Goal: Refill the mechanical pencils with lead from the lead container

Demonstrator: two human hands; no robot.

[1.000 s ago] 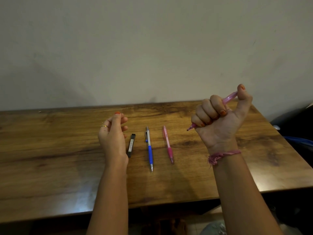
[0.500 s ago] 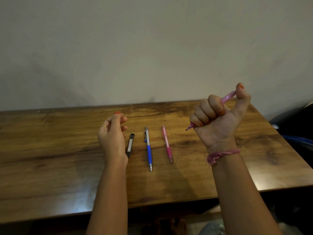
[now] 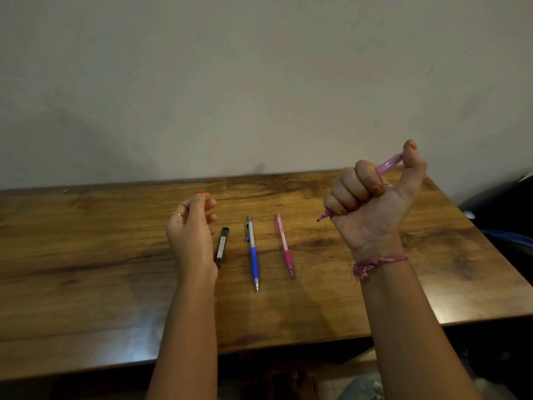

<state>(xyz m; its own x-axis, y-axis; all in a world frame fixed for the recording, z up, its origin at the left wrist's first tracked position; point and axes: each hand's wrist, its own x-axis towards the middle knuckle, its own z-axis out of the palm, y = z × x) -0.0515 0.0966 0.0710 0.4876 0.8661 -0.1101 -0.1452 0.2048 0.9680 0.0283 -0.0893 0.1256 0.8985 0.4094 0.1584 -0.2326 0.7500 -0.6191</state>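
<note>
Right hand (image 3: pixel 372 203): fist wraps purple pencil (image 3: pixel 388 166), thumb on cap, likely to click lead forward.
Left hand (image 3: pixel 191 226): loosely curled, holding nothing.
Lead container (image 3: pixel 222 246): on table (image 3: pixel 86 255), just beside left hand.

We take this for a plain room in a home or a small office, though we cannot tell which. We see a wood-grain worktop (image 3: pixel 86 269) pushed against a bare, pale painted wall (image 3: pixel 259 82). On the worktop lie writing things: a blue mechanical pencil (image 3: pixel 253 252), a pink mechanical pencil (image 3: pixel 284 245) and a black lead container (image 3: pixel 222 246). Tiled floor (image 3: pixel 340 382) shows beneath the front edge.
</note>
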